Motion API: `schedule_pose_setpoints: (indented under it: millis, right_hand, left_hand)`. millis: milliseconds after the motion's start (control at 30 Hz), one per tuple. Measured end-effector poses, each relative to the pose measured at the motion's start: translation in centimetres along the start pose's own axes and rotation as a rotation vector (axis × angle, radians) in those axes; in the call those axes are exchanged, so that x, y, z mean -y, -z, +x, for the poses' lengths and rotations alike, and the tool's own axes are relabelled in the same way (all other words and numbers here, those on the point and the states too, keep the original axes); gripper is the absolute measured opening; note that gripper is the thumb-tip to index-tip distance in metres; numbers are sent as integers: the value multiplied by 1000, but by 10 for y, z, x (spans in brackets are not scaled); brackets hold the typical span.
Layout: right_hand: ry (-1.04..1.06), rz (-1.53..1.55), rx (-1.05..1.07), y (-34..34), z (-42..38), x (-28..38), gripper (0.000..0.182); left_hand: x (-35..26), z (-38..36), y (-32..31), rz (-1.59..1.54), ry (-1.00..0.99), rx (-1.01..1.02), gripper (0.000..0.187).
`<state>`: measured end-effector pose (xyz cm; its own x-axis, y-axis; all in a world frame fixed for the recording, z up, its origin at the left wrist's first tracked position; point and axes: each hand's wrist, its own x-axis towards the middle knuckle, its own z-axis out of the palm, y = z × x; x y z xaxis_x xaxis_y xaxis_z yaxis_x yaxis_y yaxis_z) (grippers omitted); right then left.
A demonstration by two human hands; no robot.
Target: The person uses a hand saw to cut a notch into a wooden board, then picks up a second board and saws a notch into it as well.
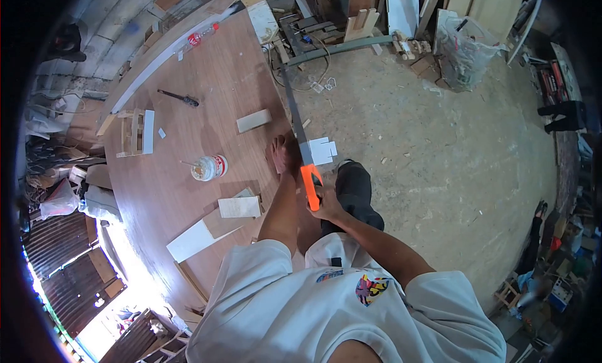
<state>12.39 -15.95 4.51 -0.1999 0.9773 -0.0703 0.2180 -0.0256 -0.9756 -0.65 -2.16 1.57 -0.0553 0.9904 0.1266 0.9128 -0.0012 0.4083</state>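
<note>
My right hand is wrapped around the orange handle of a handsaw. Its long grey blade points away from me, alongside the edge of the wooden table. My left hand lies on the tabletop near that edge, fingers stretched out, just left of the saw. Beyond it on the table is a pale rectangular block. A jar with a red and white label stands further left. Closer to my body lie white-faced board pieces and a longer white board.
On the table are a dark slim tool, a small wooden frame and a red-capped bottle. White pieces lie on the concrete floor beneath the blade. A filled plastic bag and leaning boards stand at the back right.
</note>
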Motion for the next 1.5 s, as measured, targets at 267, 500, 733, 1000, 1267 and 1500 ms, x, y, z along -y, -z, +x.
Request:
schedule_pose_setpoints:
  millis: [267, 500, 733, 1000, 1267, 1500]
  right_hand:
    - [102, 14, -238, 9, -3, 21, 12]
    - [-453, 181, -186, 98, 30, 144, 15]
    - [-315, -258, 115, 153, 48, 180, 30]
    - [-313, 105, 77, 155, 49, 254, 26]
    - [-539, 520, 83, 140, 53, 292, 22]
    - [-606, 556, 48, 128, 61, 305, 20]
  left_hand:
    - [17, -2, -20, 38, -109, -151, 18]
    - [-7, 2, 5, -31, -50, -141, 12]
    - [-5, 3, 3, -4, -48, -208, 12]
    - [4, 3, 0, 61, 16, -151, 10]
    - [12, 5, 0, -8, 53, -103, 19]
    - [8, 4, 5, 55, 41, -119, 27]
